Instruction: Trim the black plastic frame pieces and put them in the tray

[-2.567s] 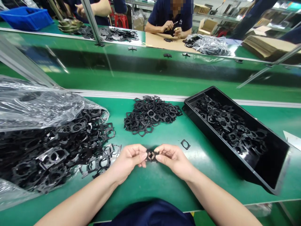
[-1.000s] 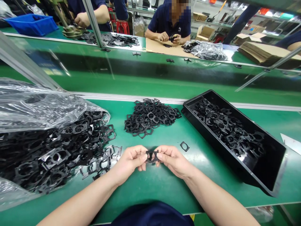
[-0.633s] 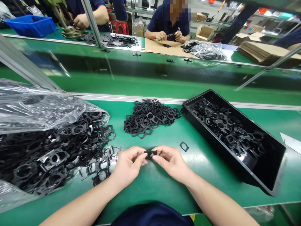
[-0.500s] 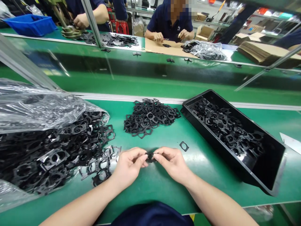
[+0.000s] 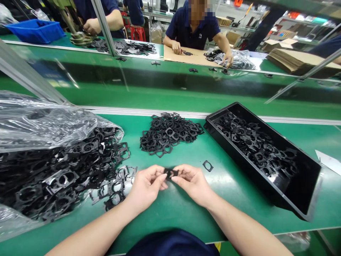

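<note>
Both hands form a closed pinch at the centre of the view. The **left hand** (image 5: 146, 183) and **right hand** (image 5: 193, 181) each grasp one side of a **small black part** (image 5: 171, 173) between thumb and fingertips, so that it is held between them just above the **green table** (image 5: 170, 217). Its exact outline is hidden by the fingers.

Just beyond the right hand, a **single black square frame** (image 5: 207, 166) with a round opening lies flat. Straight ahead is a **loose pile of black frames** (image 5: 167, 135). To the left, just beside the left hand, a **spill of larger black frames** (image 5: 61, 177) runs out from a **transparent plastic bag** (image 5: 39, 128). To the right, a **black rectangular tray** (image 5: 298, 188) holds more frames.

Across the line, a **co-worker** (image 5: 191, 33) sits at a **cardboard sheet** (image 5: 186, 55), one hand on a second **plastic bag** (image 5: 239, 62).
</note>
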Available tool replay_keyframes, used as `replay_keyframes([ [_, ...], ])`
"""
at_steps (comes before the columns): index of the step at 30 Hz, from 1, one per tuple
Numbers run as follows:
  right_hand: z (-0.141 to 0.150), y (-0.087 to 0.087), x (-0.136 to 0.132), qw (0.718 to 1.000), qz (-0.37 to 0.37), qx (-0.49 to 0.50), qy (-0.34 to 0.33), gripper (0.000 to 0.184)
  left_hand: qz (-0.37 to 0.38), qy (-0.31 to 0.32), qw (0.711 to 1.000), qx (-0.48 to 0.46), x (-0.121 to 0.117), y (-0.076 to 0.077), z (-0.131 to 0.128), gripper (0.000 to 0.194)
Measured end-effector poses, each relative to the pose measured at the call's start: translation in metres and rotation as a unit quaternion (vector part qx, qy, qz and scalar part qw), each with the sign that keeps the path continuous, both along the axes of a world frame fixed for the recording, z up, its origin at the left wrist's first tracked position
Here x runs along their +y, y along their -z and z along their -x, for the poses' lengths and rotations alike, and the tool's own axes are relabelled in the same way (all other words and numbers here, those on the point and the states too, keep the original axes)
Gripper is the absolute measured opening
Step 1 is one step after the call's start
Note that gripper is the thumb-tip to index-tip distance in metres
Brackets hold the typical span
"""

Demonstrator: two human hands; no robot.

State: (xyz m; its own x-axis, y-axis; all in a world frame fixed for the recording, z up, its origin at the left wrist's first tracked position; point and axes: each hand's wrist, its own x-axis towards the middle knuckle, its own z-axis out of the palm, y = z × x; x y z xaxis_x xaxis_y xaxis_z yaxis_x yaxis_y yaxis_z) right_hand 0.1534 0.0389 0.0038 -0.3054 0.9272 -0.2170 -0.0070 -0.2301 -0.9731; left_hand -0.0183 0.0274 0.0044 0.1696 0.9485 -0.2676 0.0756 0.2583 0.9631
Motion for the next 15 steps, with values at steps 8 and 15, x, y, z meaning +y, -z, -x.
replay_keyframes([
  [8, -0.001, -0.007, 0.003, 0.996, -0.022, -0.072, -0.039, 0.022, -0.012, 0.03, 0.999, -0.007, 0.0, -0.001, 0.002, 0.019],
  [15, -0.071, -0.056, 0.017, 0.926, -0.216, -0.246, 0.188, 0.022, -0.119, 0.168, 0.97, 0.128, -0.014, 0.002, 0.001, 0.022],
])
